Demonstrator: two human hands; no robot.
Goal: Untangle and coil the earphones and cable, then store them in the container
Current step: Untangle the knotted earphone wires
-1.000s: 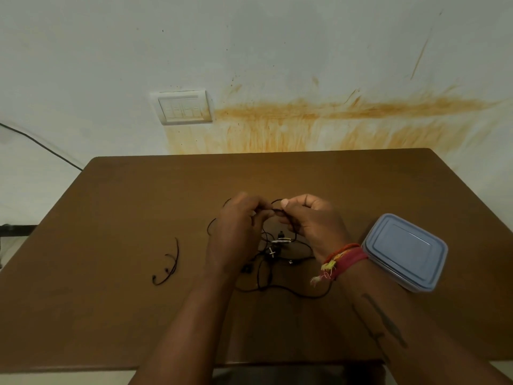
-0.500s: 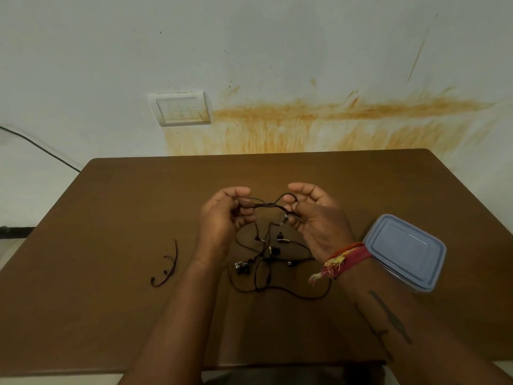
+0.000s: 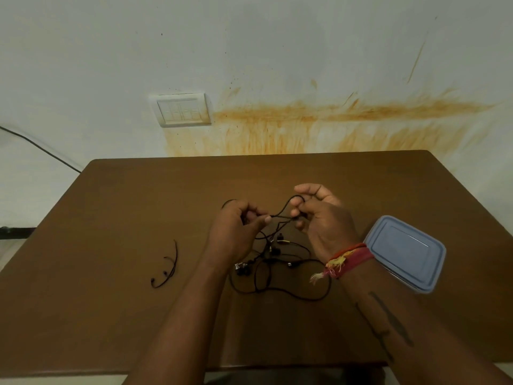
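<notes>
I see left hand (image 3: 236, 232) above desk (image 3: 111, 218), fingers (image 3: 262, 218) curled, pinching black cable (image 3: 280, 215). Right hand (image 3: 324, 220) fingers (image 3: 306, 188) curled round same cable, loop raised between hands. Rest of cable tangle (image 3: 277, 270) lies on desk under hands: thin, glossy, with small earbuds; exact strands hard to separate. Short black cable piece (image 3: 168, 269) lies apart, left. Container (image 3: 405, 251), rectangular plastic, blue lid on, sits right, partly hidden by right wrist with red thread band (image 3: 347, 259). Desk brown, smooth.
</notes>
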